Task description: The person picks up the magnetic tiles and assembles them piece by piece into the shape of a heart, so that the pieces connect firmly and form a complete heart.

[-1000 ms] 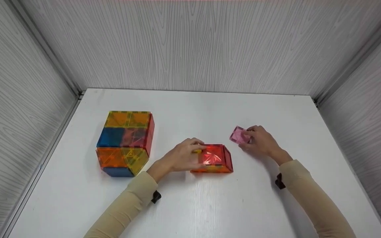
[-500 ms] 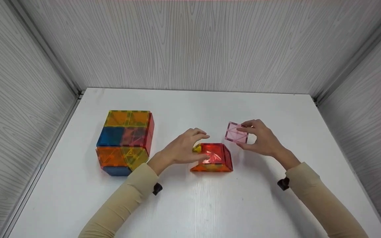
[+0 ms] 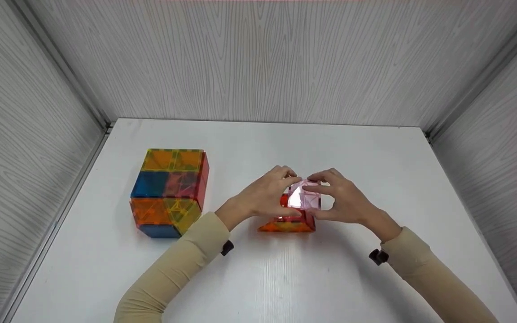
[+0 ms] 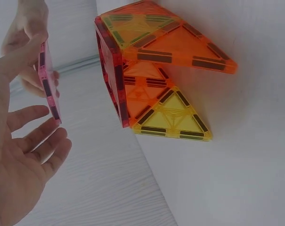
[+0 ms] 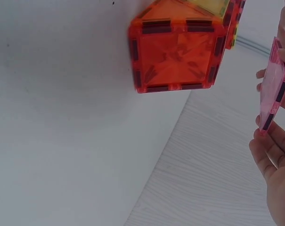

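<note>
A clear pink square magnetic tile (image 3: 303, 199) is held above a small magnetic-tile structure (image 3: 285, 227). My right hand (image 3: 348, 200) pinches the tile at its right side, thumb and fingers at opposite edges. Across from it, my left hand (image 3: 263, 193) has its thumb and fingertips on the tile's edges too. In the left wrist view, the pink tile stands apart from the structure's red square top (image 4: 111, 70). Orange pieces and a yellow triangle (image 4: 173, 117) slope out below that top. A red square side (image 5: 175, 61) faces the right wrist camera.
On the left of the white table (image 3: 258, 287) sits a larger block of orange, blue, red and yellow tiles (image 3: 168, 193). Grey wood-grain panels (image 3: 258, 63) enclose the table at the back and both sides.
My right hand has lifted the pink tile off the table and carried it left over the small structure. My left hand has let go of the structure and moved up and right to the tile.
</note>
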{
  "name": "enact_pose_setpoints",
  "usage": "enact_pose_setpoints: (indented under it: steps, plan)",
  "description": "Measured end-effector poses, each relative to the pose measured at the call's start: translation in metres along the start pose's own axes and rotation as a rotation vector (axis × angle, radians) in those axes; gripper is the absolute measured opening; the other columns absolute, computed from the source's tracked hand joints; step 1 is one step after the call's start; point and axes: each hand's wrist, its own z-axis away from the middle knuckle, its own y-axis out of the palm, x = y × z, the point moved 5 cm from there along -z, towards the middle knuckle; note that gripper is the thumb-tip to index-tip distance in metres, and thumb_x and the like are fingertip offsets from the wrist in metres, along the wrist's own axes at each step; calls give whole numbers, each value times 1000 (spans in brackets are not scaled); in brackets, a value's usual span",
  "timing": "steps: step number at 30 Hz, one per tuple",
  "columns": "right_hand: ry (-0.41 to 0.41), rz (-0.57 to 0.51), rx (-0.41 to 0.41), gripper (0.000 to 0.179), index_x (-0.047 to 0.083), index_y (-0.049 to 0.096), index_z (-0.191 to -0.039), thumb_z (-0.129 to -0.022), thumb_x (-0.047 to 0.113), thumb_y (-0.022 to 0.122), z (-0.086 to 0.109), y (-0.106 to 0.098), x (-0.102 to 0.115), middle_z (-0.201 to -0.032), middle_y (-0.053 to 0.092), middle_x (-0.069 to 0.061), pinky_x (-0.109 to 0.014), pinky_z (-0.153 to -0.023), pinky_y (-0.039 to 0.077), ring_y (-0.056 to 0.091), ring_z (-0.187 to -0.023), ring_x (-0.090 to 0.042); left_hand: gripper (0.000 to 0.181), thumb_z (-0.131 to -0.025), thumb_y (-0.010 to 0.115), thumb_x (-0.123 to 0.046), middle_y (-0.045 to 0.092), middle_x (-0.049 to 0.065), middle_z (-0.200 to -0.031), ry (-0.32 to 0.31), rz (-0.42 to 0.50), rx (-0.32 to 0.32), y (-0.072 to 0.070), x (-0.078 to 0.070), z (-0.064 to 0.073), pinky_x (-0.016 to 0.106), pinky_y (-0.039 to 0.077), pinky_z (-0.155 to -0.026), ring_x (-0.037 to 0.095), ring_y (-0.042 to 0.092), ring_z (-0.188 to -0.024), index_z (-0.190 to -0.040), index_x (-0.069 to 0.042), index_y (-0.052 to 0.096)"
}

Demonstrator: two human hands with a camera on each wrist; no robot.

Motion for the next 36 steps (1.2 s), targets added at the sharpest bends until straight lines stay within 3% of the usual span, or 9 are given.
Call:
enact_pose_setpoints:
  steps: [3,6,11,15,21,28,36]
  plan:
    - [-49,-2,-21,53,16,76,-129,-80,30,91,1,0,6,-127,69,-13,-44,-86,64,63,-116,-27,74,-89,84,-44,58,13,-137,3,25,1,0,-1,0,34,55,-109,27,55,-127,-147,-4,60]
    - [-47,-14,-37,62,14,72,-135,-81,36,91,5,-1,6,-130,68,-13,-45,-88,63,63,-118,-27,74,-88,85,-42,58,12,-134,3,63,-11,0,0,2,35,55,-106,26,54,-125,-146,-4,60]
    - [72,-77,-31,80,11,64,-144,-78,45,93,12,-2,-2,-131,66,-11,-48,-94,61,61,-121,-26,73,-87,86,-41,59,12,-132,-2,103,-50,-1,5,11,37,56,-107,26,55,-124,-145,-5,61]
    - [160,-160,15,80,10,64,-144,-77,40,95,16,1,-5,-130,66,-8,-51,-98,59,60,-122,-26,72,-85,88,-40,59,13,-131,0,126,-70,0,8,17,39,57,-106,26,55,-123,-143,-5,62]
    - [179,-229,35,72,8,65,-137,-74,29,95,12,3,0,-126,67,-5,-51,-100,58,61,-120,-24,76,-83,87,-43,58,13,-130,-5,117,-38,4,6,18,37,59,-103,25,54,-123,-144,-6,60]
    - [153,-229,41,75,10,64,-138,-74,34,96,4,2,7,-127,65,-5,-51,-101,58,62,-121,-22,79,-84,84,-48,59,12,-129,8,59,-13,3,-3,16,36,60,-98,25,54,-122,-147,-7,57]
    - [220,-280,88,86,11,58,-149,-78,42,94,11,17,0,-137,64,-3,-49,-105,57,61,-130,-22,76,-86,81,-41,57,11,-134,-51,112,7,5,14,30,41,58,-106,26,51,-127,-148,-9,53]
